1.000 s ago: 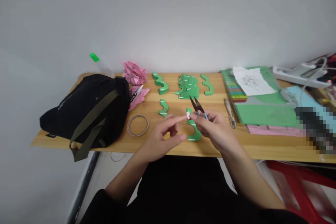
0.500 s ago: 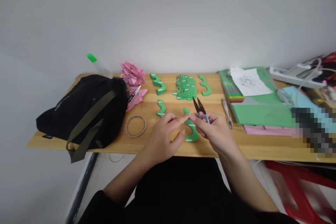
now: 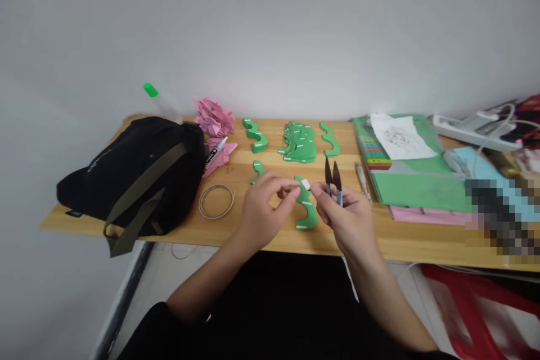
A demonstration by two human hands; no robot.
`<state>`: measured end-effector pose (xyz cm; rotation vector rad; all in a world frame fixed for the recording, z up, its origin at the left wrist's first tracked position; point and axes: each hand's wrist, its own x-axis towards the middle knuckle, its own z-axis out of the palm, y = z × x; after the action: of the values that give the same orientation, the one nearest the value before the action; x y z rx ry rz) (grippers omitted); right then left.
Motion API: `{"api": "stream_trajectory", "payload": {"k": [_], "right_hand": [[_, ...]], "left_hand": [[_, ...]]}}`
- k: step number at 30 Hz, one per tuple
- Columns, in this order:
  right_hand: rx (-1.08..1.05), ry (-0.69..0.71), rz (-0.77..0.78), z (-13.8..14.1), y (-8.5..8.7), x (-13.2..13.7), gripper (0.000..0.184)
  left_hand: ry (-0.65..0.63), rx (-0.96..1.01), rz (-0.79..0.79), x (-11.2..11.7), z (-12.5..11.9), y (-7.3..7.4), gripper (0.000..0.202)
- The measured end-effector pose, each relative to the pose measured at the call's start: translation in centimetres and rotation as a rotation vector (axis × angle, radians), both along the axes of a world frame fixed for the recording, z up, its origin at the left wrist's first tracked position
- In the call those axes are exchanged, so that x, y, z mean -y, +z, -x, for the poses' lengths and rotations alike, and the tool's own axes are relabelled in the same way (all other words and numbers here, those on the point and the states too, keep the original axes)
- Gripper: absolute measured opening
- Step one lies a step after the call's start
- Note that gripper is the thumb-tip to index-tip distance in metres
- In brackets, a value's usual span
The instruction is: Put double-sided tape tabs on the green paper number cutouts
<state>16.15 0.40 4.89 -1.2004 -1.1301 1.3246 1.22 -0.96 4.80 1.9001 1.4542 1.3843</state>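
Wooden bench [image 3: 405, 239] against a pale wall [image 3: 270, 34], black bag [image 3: 147, 180] left of the green pile [image 3: 300, 145], white tab [image 3: 306, 184] in front of that pile, between left hand [image 3: 266, 205], its grip unclear, and right hand [image 3: 352, 216], grasping scissors [image 3: 333, 177], blades more upright than before

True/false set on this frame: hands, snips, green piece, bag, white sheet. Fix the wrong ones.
1. The right hand holds black-bladed snips with blue handles. True.
2. The snips' blade tips touch. False: they stand apart.
3. A wavy green piece shows between the right hand and the left hand. True.
4. The black fabric bag lies right of both hands. False: it lies left.
5. The creased white paper sheet lies on the bag. False: it lies on a flat green stack.
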Motion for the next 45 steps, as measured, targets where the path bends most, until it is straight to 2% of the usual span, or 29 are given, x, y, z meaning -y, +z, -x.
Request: {"api": "stream_trajectory", "payload": {"k": [2, 4, 9, 14, 20, 27, 39, 45], "right_hand": [[-0.012, 0.004, 0.007, 0.0, 0.0, 0.2, 0.026], [-0.007, 0.008, 0.01, 0.1, 0.0, 0.4, 0.028], [0.019, 0.02, 0.026, 0.4, 0.4, 0.5, 0.033], [0.051, 0.076, 0.051, -0.1, 0.1, 0.8, 0.05], [0.184, 0.202, -0.019, -0.9, -0.5, 1.5, 0.053], [0.229, 0.205, -0.07, -0.9, -0.2, 1.0, 0.05], [0.158, 0.223, 0.013, -1.2, -0.8, 0.4, 0.051], [0.171, 0.232, 0.017, -1.2, -0.5, 0.4, 0.053]], "left_hand": [[-0.049, 0.216, 0.124, -0.3, -0.3, 0.1, 0.005], [-0.051, 0.349, 0.199, -0.4, -0.5, 0.1, 0.005], [-0.042, 0.516, 0.304, -0.4, -0.7, 0.4, 0.006], [-0.047, 0.723, 0.413, -0.7, -0.4, 1.2, 0.009], [-0.022, 0.73, 0.458, -1.2, -0.5, 1.2, 0.015], [-0.072, 0.745, 0.49, -1.2, -0.8, 1.1, 0.01], [-0.116, 0.717, 0.5, -1.4, -0.6, 1.3, 0.007], [-0.156, 0.693, 0.503, -1.6, -0.3, 0.9, 0.009]]}}
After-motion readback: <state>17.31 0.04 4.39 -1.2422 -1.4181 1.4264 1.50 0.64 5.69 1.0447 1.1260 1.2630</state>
